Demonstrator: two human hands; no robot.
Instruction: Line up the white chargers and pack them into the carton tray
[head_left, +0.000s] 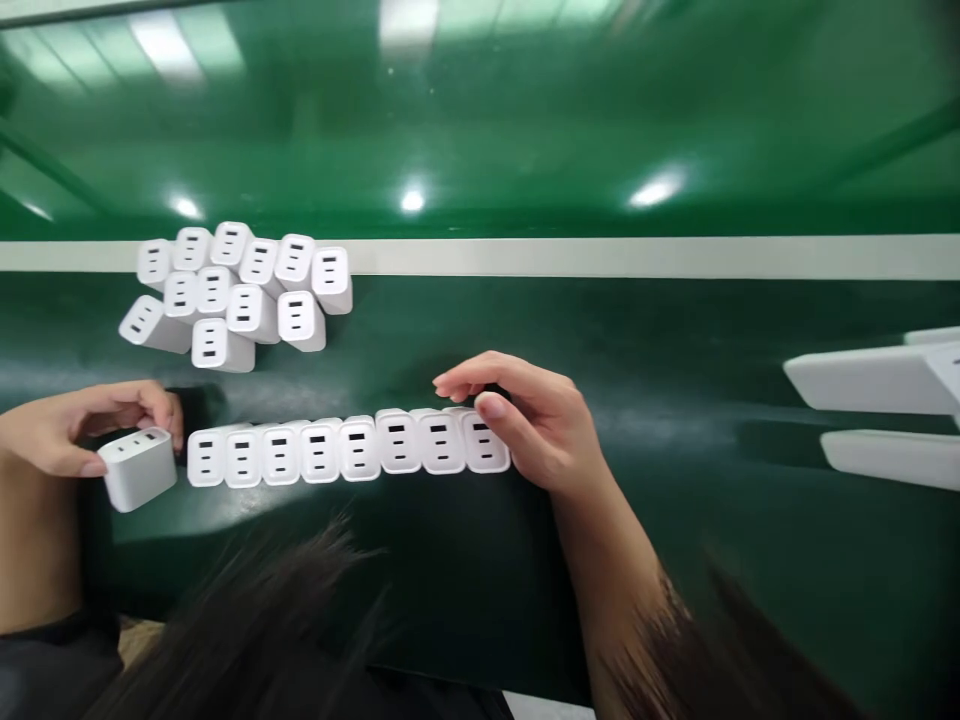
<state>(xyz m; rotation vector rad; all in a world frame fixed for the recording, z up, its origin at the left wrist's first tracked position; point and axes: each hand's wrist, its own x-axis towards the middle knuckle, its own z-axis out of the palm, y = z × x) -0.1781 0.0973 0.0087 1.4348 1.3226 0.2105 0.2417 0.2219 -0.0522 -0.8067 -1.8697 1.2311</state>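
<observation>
White multi-port USB chargers stand in a straight row (320,452) on the green table, pressed side by side with their ports facing up. At the row's left end, my left hand (112,430) grips one more USB charger (141,475) between thumb and fingers; it is turned at an angle, with a small gap to the row. My right hand (536,415) rests by the row's right end. Its thumb and fingers are apart, the thumb over the edge of the last charger (486,445). Whether the thumb touches that charger, I cannot tell.
Behind the row, to the left, several more white chargers (251,312) stand in a loose cluster. A pale strip (600,257) crosses the green table (675,560). Larger white pieces (870,380) jut in from the right edge. Dark hair covers part of the lower view.
</observation>
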